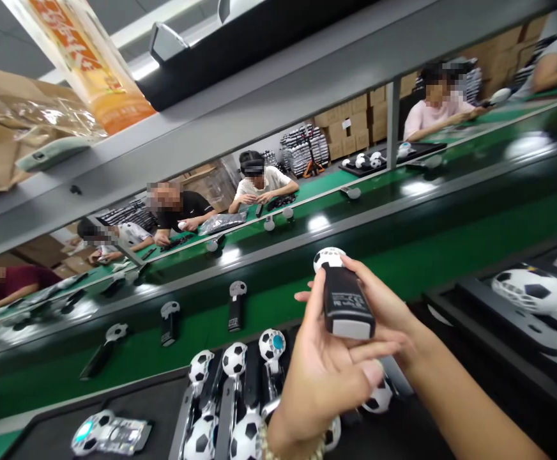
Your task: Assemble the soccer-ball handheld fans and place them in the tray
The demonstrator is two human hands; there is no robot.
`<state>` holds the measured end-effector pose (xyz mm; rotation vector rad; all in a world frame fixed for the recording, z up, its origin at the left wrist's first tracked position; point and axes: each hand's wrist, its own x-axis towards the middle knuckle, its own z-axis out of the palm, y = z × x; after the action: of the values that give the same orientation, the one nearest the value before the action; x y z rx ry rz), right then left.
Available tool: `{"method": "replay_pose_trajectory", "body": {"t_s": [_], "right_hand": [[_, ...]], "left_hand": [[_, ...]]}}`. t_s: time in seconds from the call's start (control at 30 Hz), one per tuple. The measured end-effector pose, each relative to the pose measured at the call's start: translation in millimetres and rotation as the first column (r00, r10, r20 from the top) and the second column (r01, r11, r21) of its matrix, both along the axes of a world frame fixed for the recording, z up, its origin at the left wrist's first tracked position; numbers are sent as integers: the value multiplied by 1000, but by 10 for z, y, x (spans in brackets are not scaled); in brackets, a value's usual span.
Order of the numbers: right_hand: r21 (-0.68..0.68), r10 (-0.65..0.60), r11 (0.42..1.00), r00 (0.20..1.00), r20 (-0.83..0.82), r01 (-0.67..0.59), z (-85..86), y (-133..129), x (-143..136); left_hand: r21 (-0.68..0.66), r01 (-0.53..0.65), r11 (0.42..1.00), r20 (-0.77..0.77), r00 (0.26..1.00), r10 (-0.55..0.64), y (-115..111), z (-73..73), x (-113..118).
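Both my hands hold up a handheld device [348, 297] with a black handle and a round white head patterned like a soccer ball. White print shows on the handle, and its light grey end faces me. My left hand [319, 370], a beaded bracelet at its wrist, grips the handle from the left and below. From the right, my right hand [379, 300] presses its fingers along the handle near the ball head. Below my hands, a black tray [163, 399] carries several similar soccer-ball devices [235, 361] in rows. At the tray's left lies one with a see-through body [115, 434].
A green conveyor belt [197, 313] crosses ahead, with several devices lying on it. Another tray of devices [532, 294] is at right. Overhead runs a grey metal shelf [240, 96] bearing a bottle [106, 83] and a phone [58, 152]. Several co-workers [264, 182] sit across the line.
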<state>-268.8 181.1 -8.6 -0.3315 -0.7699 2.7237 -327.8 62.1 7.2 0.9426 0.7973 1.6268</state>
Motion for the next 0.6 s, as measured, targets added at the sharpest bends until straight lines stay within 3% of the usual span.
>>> {"method": "replay_pose_trajectory", "body": {"t_s": [0.1,0.23,0.4,0.6], "right_hand": [[-92,40,995,998,49,-35,-6,-61,-83],[-147,-13,989,997,70,23,9,-117,-142],[-114,-57,991,997,59,64,-23,-105,-153],[-56,-57,997,998,15,58,-122,-84,-129]], "left_hand": [[58,14,998,82,996,-19,-32,21,-55],[36,-5,999,134,991,0,-50,25,-75],[41,-7,999,160,987,1,-50,1,-65],[62,32,998,173,984,-43,-86,76,-41]]}}
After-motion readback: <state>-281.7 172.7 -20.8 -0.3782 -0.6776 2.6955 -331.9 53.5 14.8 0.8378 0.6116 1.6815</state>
